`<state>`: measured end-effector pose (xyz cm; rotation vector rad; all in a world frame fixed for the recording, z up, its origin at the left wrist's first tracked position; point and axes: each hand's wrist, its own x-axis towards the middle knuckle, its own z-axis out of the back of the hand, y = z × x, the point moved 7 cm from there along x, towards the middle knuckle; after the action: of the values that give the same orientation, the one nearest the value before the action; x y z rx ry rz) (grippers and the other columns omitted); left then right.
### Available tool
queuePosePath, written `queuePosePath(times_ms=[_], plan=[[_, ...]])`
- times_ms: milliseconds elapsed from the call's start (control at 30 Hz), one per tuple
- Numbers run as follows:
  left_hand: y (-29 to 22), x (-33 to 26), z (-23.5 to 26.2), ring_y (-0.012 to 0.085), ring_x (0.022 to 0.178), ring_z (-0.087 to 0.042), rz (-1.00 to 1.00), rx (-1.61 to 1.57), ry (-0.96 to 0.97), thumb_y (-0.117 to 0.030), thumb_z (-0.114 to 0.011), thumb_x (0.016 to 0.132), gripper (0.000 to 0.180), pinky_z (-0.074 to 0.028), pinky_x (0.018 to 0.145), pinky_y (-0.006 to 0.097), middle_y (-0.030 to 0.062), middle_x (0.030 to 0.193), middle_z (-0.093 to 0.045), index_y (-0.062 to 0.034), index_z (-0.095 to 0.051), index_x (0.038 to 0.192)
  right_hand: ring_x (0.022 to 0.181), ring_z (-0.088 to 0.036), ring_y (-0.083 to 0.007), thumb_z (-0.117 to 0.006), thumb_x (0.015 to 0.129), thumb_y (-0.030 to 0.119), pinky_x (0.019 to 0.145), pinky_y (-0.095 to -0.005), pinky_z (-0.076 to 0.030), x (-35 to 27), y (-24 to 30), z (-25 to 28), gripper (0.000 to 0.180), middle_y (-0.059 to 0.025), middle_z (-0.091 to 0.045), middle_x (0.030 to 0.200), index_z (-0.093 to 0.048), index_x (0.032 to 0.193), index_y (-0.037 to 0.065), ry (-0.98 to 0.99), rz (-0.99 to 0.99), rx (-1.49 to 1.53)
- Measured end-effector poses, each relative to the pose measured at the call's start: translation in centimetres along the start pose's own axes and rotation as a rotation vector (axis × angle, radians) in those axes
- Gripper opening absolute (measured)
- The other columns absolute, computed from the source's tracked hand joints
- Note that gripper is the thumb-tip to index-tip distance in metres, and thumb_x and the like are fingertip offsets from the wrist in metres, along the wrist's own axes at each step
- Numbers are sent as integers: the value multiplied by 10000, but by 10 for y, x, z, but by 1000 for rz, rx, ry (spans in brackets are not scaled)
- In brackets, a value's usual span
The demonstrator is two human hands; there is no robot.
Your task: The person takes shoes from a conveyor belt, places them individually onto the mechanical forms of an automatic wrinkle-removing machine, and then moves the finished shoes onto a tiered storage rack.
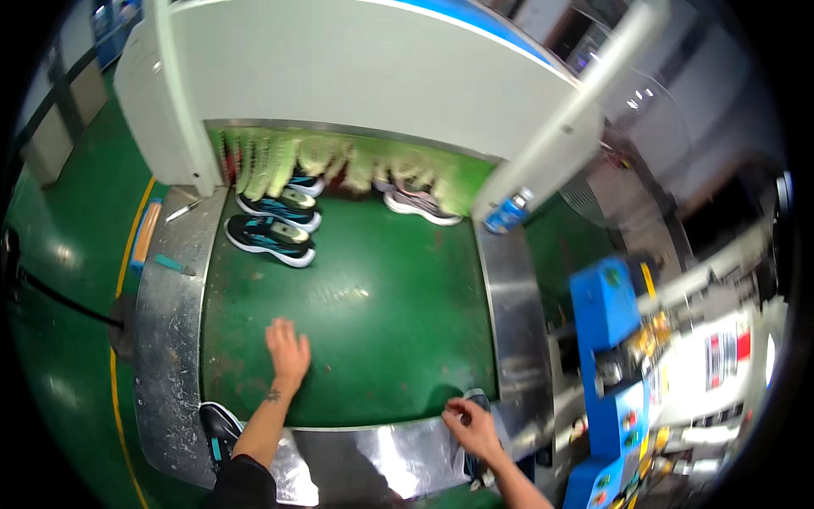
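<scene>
My left hand point(289, 349) is over the green conveyor belt point(365, 331), fingers stretched out, with nothing in it. Near the belt's right front corner my right hand point(475, 428) is closed, its fingers curled. It covers the middle of a dark shoe point(476, 397); whether the fingers grip that shoe is hidden. Beside my left forearm, a black sneaker with teal marks point(219, 433) sits at the left front corner of the metal frame. Farther back on the belt stand black-and-teal sneakers point(271, 239) at the left and a greyish-pink sneaker point(420, 204) at the right.
Pale hanging strips point(339, 161) curtain the opening of a white machine point(356, 76). The left metal ledge point(165, 339) carries a teal-handled tool point(174, 265) and a thin pointed tool point(183, 209). A blue can point(509, 212) stands on the right ledge. Blue machinery point(606, 305) stands at right.
</scene>
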<state>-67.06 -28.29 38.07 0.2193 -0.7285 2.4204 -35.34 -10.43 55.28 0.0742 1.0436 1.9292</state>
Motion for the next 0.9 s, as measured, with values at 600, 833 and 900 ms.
queuePosePath(times_ms=[600, 833, 900], plan=[[94, 4, 10, 332, 1307, -338, 294, 177, -104, -184, -578, 818, 470, -211, 1088, 498, 189, 1385, -390, 13, -481, 1233, 749, -634, -292, -700, 703, 569, 726, -406, -496, 191, 108, -241, 697, -225, -639, 773, -604, 930, -82, 639, 146, -90], [-80, -3, 60, 282, 1331, -326, 293, -996, 475, -174, -588, 879, 625, -266, 1082, 411, 186, 1419, -360, -11, -276, 1396, 971, -569, -171, -734, 786, 259, 890, -316, -451, -81, -62, 31, 531, -101, -614, 1076, -522, 1201, 8, 61, -277, 608], [-155, -35, 62, 300, 1395, -193, 164, -1442, 645, -239, -579, 882, 768, -206, 1105, 441, 171, 1498, -212, -62, -111, 1464, 913, -563, -156, -749, 760, 306, 811, -309, -464, -90, -56, 47, 572, -76, -600, 1054, -520, 1195, 14, 91, -315, 585]])
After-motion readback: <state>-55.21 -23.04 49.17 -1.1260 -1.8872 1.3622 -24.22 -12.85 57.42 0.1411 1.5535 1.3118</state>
